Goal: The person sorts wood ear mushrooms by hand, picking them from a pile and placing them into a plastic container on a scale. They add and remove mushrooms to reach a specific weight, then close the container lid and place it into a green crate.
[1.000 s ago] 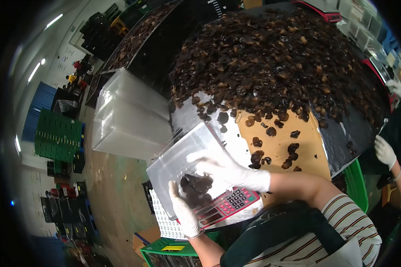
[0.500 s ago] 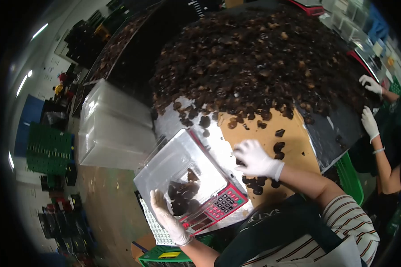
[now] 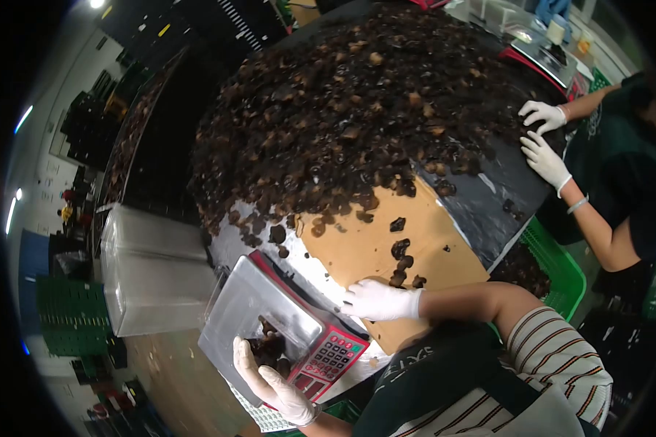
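Observation:
My left hand, in a white glove, grips the near edge of a clear plastic box. The box sits on a red scale with a keypad and holds a few dark dried pieces. My right hand, also gloved, lies palm down on the table just right of the scale. It rests beside some loose dark pieces on a brown cardboard sheet. I cannot see whether anything is under its fingers. A large heap of the same dark pieces covers the table beyond.
A co-worker at the right has two gloved hands on the heap's edge. A stack of clear boxes stands left of the scale. A green crate sits under the table's right corner. Dark crates line the far left floor.
My right hand left the box, went to the loose pieces on the cardboard, then drew back toward the scale. My left hand kept hold of the box. The view shifted left and down.

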`<act>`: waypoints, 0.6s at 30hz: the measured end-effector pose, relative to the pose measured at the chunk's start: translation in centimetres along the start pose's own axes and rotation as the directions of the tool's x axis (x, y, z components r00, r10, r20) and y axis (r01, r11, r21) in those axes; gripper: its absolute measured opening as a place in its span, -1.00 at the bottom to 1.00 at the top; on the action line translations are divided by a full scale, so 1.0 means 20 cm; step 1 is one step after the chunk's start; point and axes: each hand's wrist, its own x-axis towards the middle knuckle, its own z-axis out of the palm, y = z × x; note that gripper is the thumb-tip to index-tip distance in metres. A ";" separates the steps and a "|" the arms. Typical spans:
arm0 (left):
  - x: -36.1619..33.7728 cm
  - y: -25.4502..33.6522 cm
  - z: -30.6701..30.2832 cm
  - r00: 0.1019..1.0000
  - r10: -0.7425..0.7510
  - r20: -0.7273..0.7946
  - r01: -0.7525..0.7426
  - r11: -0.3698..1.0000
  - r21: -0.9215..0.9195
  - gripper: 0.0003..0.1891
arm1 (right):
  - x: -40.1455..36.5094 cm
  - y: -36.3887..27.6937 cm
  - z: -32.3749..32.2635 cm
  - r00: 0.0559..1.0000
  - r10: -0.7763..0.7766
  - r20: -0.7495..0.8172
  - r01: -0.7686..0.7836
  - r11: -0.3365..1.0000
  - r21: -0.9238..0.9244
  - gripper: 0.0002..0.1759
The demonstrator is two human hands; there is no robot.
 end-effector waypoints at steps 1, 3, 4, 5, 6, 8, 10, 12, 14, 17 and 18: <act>0.01 0.02 0.03 0.998 0.058 -0.016 -0.057 0.996 0.072 -0.41 | -0.01 0.01 -0.02 0.999 0.009 -0.039 -0.007 0.999 0.046 -0.81; 0.01 0.07 0.07 0.996 0.082 -0.018 -0.082 0.997 0.002 -0.45 | -0.04 0.06 -0.08 0.982 0.032 -0.184 -0.009 0.992 0.124 -0.84; 0.00 0.08 0.09 0.997 0.078 -0.001 -0.078 0.996 -0.052 -0.48 | -0.08 0.12 -0.14 0.957 0.047 -0.286 -0.002 0.988 0.157 -0.85; -0.01 0.10 0.10 0.997 0.073 0.015 -0.071 0.992 -0.107 -0.51 | -0.11 0.18 -0.21 0.921 0.064 -0.384 0.010 0.982 0.188 -0.87; -0.03 0.13 0.14 0.993 0.080 0.085 -0.069 0.990 -0.125 -0.59 | -0.16 0.24 -0.27 0.898 0.239 -0.370 -0.148 0.955 0.256 -0.88; -0.03 0.18 0.25 0.936 0.183 0.299 -0.143 0.978 -0.150 -0.65 | -0.23 0.37 -0.33 0.826 0.446 -0.344 -0.376 0.891 0.253 -0.86; -0.07 0.18 0.42 0.844 0.182 0.505 -0.175 0.983 -0.062 -0.66 | -0.28 0.46 -0.34 0.821 0.515 -0.245 -0.489 0.857 0.162 -0.75; -0.13 0.14 0.60 0.758 0.218 0.614 -0.268 0.963 -0.011 -0.62 | -0.32 0.44 -0.33 0.889 0.367 -0.275 -0.375 0.927 0.026 -0.68; -0.21 0.08 0.73 0.694 0.194 0.694 -0.295 0.955 0.029 -0.50 | -0.36 0.42 -0.30 0.945 0.198 -0.260 -0.221 0.973 -0.063 -0.57; -0.32 0.02 0.87 0.661 0.244 0.710 -0.463 0.877 0.130 -0.36 | -0.41 0.46 -0.27 0.983 0.046 -0.180 -0.052 0.998 -0.031 -0.61; -0.35 0.00 0.90 0.665 0.291 0.688 -0.505 0.853 0.128 -0.38 | -0.42 0.47 -0.28 0.979 0.012 -0.205 -0.029 0.996 -0.079 -0.66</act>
